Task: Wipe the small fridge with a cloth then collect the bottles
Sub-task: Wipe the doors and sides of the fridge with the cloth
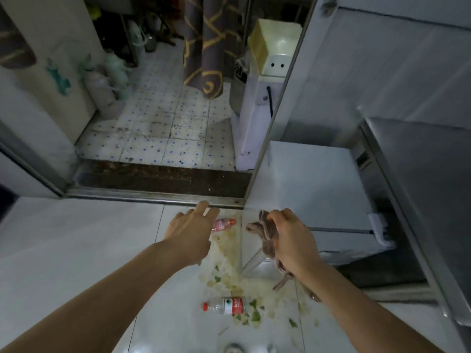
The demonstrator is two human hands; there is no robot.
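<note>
two plastic bottles lie on their sides on the glossy white floor tiles. the clear bottle, with a red cap and a red and white label, sits low in the view amid a lumpy pale spill flecked with green bits. the pink bottle lies farther off, near the metal door sill, its lower end hidden behind the left hand.

the left hand reaches forward above the floor with fingers straight and slightly spread, holding nothing, its fingertips over the sill's edge just left of the pink bottle.

the right hand has its fingers curled round a limp brownish cloth, bunched in soft folds at the top, with a thin tail hanging below the wrist. it hangs at the near left corner of the small fridge, a smooth white box with a flat top and square edges; i cannot tell whether the cloth touches it.

a tall grey cabinet of brushed metal stands close to the fridge's right. beyond the sill, a rough dark mat gives way to worn tiles dotted blue, with a patterned curtain hanging over them. wide open floor stretches left of the spill.
</note>
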